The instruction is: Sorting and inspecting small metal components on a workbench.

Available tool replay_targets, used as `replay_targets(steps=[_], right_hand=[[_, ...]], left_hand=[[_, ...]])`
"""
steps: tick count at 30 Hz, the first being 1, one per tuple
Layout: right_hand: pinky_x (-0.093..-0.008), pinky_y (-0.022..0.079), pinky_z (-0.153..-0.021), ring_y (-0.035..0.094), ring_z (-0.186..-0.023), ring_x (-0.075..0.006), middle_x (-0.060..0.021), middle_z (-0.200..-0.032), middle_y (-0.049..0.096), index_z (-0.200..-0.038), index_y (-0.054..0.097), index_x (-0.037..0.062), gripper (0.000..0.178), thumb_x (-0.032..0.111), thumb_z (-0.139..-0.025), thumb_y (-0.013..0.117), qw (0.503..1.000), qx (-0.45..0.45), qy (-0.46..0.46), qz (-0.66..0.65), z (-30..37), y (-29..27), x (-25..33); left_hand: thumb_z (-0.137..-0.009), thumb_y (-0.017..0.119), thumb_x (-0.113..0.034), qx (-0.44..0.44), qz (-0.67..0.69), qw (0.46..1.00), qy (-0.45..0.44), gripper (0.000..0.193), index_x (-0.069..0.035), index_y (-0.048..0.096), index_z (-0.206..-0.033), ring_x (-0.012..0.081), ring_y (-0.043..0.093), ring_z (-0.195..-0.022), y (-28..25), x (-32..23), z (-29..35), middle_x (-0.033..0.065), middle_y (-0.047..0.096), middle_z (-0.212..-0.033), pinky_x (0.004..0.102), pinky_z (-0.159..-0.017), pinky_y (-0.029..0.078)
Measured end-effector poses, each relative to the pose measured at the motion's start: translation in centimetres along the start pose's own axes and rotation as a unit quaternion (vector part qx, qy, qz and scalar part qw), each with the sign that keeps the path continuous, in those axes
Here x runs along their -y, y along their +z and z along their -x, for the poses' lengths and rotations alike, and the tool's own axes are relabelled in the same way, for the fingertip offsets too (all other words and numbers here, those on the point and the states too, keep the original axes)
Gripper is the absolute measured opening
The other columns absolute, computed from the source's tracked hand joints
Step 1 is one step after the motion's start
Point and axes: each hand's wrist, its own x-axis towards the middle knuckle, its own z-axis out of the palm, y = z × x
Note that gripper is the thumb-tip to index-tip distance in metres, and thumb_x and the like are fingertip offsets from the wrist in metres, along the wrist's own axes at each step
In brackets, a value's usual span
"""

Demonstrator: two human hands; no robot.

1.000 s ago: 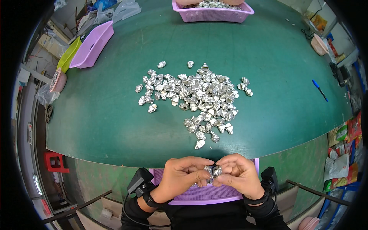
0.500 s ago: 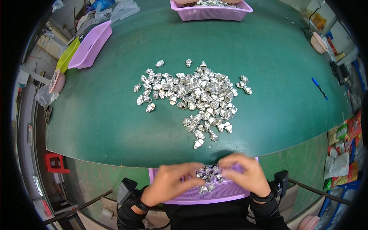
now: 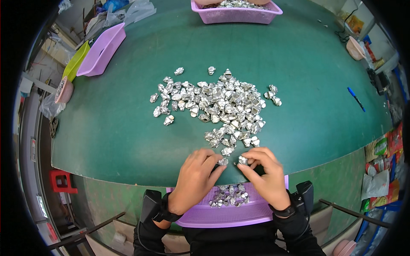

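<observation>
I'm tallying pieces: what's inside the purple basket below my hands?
Small silvery pieces lie loosely in the purple basket, on its mesh floor. The left hand and right hand cover parts of its sides; anything beneath cannot be seen.

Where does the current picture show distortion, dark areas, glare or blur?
Head view: the green table's near edge bows; head view: the corners fall to black; head view: bright glints speckle the metal pieces; head view: the left hand and right hand look fairly sharp.
</observation>
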Motion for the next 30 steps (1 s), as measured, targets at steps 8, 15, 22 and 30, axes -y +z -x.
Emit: replay_targets(steps=[8, 15, 22, 30], right_hand=[[-0.0312, 0.046, -0.082, 0.051, -0.098, -0.0217, -0.0158, -0.103, 0.048, -0.098, 0.049, -0.0038, 0.026, -0.011, -0.074, 0.054, 0.896, 0.061, 0.07, -0.435, 2.0, -1.0, -0.5], [-0.0319, 0.045, -0.085, 0.051, -0.098, -0.0223, -0.0161, -0.105, 0.047, -0.1, 0.05, -0.0047, 0.029, -0.013, -0.072, 0.054, 0.893, 0.093, 0.045, -0.437, 2.0, -1.1, 0.4], [-0.0319, 0.044, -0.087, 0.05, -0.101, -0.0229, -0.0174, -0.107, 0.047, -0.102, 0.049, -0.0061, 0.03, -0.014, -0.073, 0.053, 0.85, 0.093, 0.089, -0.511, 2.4, -1.0, 0.5], [-0.0313, 0.045, -0.085, 0.052, -0.099, -0.0231, -0.0177, -0.107, 0.048, -0.1, 0.05, -0.0062, 0.026, -0.013, -0.075, 0.051, 0.832, 0.081, 0.132, -0.533, 2.6, -1.4, 0.5]], left_hand=[[-0.068, 0.066, -0.002, -0.008, 0.347, 0.93, -0.122, 0.024, -0.001, 0.055, -0.089, 0.0131, 0.052, -0.073, -0.7, -1.1, 1.1, 0.0072, 0.055, -0.087, 0.0237, -0.064, 0.043], [-0.067, 0.068, -0.001, 0.025, 0.419, 0.899, -0.128, 0.031, -0.001, 0.057, -0.096, 0.012, 0.053, -0.074, -1.1, -2.0, 1.5, 0.0072, 0.055, -0.086, 0.0226, -0.064, 0.045], [-0.07, 0.064, 0.001, 0.002, 0.49, 0.862, -0.131, 0.029, 0.001, 0.056, -0.098, 0.0119, 0.053, -0.077, -0.6, -2.4, 1.6, 0.0087, 0.052, -0.093, 0.0232, -0.067, 0.046], [-0.078, 0.057, 0.0, 0.062, 0.584, 0.781, -0.213, 0.028, 0.002, 0.052, -0.105, 0.0103, 0.055, -0.076, -0.9, -2.7, 1.9, 0.0091, 0.056, -0.091, 0.0209, -0.065, 0.046]])
